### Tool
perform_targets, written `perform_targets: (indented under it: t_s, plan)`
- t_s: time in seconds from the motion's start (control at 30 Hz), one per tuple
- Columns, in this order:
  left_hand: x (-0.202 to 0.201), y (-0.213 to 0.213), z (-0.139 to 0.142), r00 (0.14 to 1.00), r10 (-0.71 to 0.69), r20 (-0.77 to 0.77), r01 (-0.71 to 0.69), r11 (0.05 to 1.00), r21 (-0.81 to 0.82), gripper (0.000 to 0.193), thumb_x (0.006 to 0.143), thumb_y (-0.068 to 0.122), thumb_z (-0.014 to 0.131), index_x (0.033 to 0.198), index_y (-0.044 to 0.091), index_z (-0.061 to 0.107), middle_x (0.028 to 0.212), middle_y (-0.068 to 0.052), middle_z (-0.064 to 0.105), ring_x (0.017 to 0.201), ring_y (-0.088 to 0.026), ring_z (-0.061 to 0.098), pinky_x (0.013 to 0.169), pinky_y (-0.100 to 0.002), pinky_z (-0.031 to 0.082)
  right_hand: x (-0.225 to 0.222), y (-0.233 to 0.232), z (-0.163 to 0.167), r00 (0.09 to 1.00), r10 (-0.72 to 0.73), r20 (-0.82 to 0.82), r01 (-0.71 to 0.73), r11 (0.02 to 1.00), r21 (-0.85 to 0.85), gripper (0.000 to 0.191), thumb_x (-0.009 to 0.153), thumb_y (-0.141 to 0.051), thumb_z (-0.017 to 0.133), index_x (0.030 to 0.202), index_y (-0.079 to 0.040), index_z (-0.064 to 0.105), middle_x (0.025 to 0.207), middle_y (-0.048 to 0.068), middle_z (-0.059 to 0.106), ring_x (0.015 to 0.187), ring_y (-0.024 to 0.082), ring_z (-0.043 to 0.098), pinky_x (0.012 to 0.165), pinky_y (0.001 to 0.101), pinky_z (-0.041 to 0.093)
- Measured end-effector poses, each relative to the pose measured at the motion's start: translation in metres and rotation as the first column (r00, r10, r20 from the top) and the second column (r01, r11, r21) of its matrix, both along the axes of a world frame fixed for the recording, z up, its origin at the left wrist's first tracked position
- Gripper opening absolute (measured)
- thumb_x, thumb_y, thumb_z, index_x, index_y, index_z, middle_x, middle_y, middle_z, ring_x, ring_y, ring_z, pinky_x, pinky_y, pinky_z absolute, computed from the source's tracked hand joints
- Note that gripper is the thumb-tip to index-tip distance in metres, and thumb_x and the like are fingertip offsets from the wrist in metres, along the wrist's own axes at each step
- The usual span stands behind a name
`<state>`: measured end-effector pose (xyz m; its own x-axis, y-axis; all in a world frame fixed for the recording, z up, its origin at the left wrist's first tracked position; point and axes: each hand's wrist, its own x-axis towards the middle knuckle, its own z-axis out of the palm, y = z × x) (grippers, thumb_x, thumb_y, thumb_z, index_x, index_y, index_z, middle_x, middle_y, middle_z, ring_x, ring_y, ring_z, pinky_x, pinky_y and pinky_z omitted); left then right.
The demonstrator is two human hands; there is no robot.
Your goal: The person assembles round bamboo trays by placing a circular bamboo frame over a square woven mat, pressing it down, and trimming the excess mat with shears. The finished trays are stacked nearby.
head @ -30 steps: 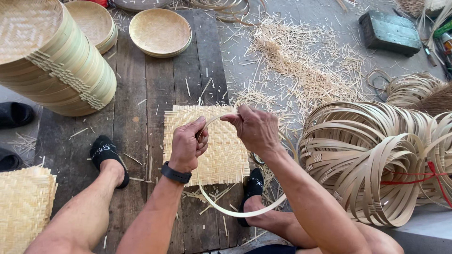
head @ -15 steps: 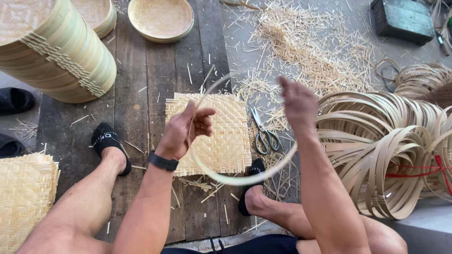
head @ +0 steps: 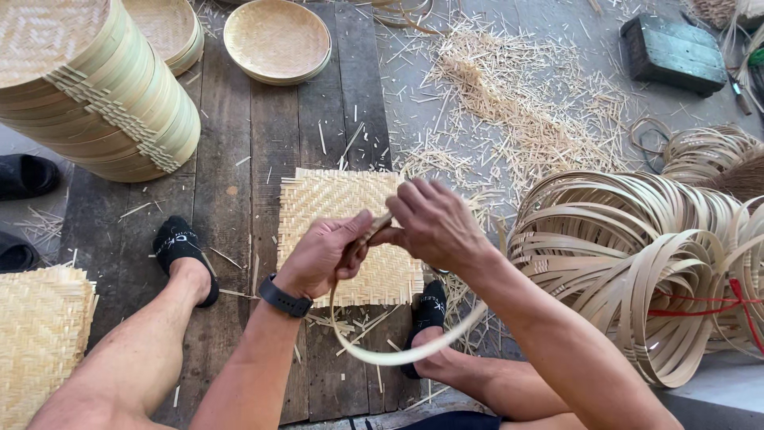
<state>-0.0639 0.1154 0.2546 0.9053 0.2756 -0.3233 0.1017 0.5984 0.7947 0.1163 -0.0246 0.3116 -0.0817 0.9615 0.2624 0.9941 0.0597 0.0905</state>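
Observation:
My left hand (head: 322, 253) and my right hand (head: 434, 223) meet above a square woven bamboo mat (head: 318, 207) lying on the wooden planks. Both hands pinch the overlapping ends of a thin bamboo strip (head: 398, 355) bent into a hoop, which curves down below my wrists toward my lap. A black watch sits on my left wrist. My feet in black sandals rest on either side of the mat.
A tall stack of round woven trays (head: 103, 95) stands at the back left, with a single shallow tray (head: 277, 40) behind it. A bundle of coiled bamboo strips (head: 637, 255) fills the right. Bamboo scraps (head: 525, 111) litter the floor. More woven mats (head: 40, 334) lie at the left.
My right hand, stretched out along the hoop half a second ago, has come back to my left hand. The hoop's ends are pinched together again, and the hoop hangs lower.

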Motion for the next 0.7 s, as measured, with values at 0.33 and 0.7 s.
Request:
perform_targets:
  t_s: [0.33, 0.7]
  plan:
    - [0.018, -0.012, 0.014, 0.969, -0.171, -0.18, 0.217, 0.936, 0.278, 0.083, 0.078, 0.092, 0.011, 0.057, 0.018, 0.042, 0.051, 0.006, 0.038, 0.042, -0.006, 0.032, 0.036, -0.024, 0.023, -0.023, 0.001, -0.018, 0.997, -0.001, 0.076, -0.002, 1.0, 0.03, 0.05, 0.097, -0.051, 0.061, 0.069, -0.011, 0.057, 0.059, -0.001, 0.052, 0.048, 0.01, 0.044, 0.04, 0.0297, 0.038]
    - [0.027, -0.017, -0.008, 0.988, -0.102, -0.113, 0.101, 0.995, -0.015, 0.085, 0.085, 0.088, 0.017, 0.058, 0.014, 0.048, 0.05, 0.006, 0.039, 0.04, -0.007, 0.031, 0.035, -0.023, 0.023, -0.02, 0.001, -0.019, 0.992, -0.109, -0.061, 0.108, 0.994, -0.028, 0.046, 0.092, -0.049, 0.072, 0.073, -0.009, 0.062, 0.066, 0.002, 0.06, 0.057, 0.015, 0.054, 0.044, 0.0323, 0.042]
